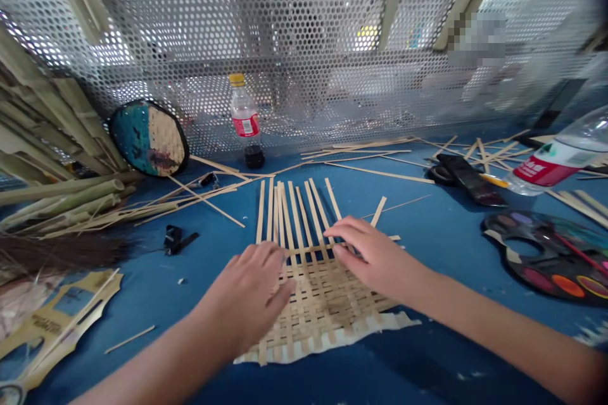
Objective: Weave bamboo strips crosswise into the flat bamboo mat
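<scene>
A partly woven mat of pale bamboo strips [316,294] lies on the blue table, with a whitish band along its near edge. Loose upright strips [295,212] stick out from its far side, and one crosswise bamboo strip [311,249] passes over and under them. My left hand [259,288] rests at the mat's left edge, near that strip's left end. Its thumb stands apart from its fingers, some of which are hidden. Over the right part of the strip, my right hand [368,253] touches the weave with fingertips, thumb and index finger apart.
Behind stands a perforated metal screen [294,25]. A yellow-capped bottle [246,123], a round painted woven panel [149,139] and bamboo poles [71,120] are at back left. A paint palette [536,266], black tape [441,174] and another bottle [555,158] lie right.
</scene>
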Motion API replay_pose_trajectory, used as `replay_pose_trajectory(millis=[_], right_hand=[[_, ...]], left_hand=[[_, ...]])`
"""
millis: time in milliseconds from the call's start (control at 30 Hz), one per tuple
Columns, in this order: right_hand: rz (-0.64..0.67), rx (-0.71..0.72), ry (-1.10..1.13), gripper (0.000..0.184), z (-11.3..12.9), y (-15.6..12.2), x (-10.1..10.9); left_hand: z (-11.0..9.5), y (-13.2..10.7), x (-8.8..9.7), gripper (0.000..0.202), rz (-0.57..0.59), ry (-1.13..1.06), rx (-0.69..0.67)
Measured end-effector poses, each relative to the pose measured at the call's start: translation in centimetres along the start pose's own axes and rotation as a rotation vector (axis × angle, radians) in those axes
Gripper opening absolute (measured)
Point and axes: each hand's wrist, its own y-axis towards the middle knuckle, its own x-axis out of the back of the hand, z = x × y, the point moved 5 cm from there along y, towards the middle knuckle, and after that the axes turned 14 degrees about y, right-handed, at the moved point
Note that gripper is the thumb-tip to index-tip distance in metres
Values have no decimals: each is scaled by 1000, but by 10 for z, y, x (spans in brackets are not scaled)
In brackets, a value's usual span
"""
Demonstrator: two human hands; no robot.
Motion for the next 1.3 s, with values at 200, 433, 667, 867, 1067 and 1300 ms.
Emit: replay_pose_trajectory(millis=[200, 433, 667, 867, 1067, 1300], right_hand=[[-34, 58, -258, 38, 13, -7, -35], [-110, 82, -322, 28, 17, -4, -40], [-148, 141, -406, 24, 22, -9, -42], [-174, 176, -482, 26, 27, -11, -42], [-137, 192, -434, 25, 24, -7, -43], [-100, 156, -381, 28, 25, -6, -41]], left_hand=[[-16, -3, -22, 48, -82, 69, 153], [-21, 2, -22, 45, -136, 37, 179], [-21, 3, -21, 28, -147, 43, 180], [-24, 0, -15, 22, -153, 87, 173], [-24, 0, -15, 21, -145, 91, 174], [-25, -1, -15, 24, -155, 122, 149]])
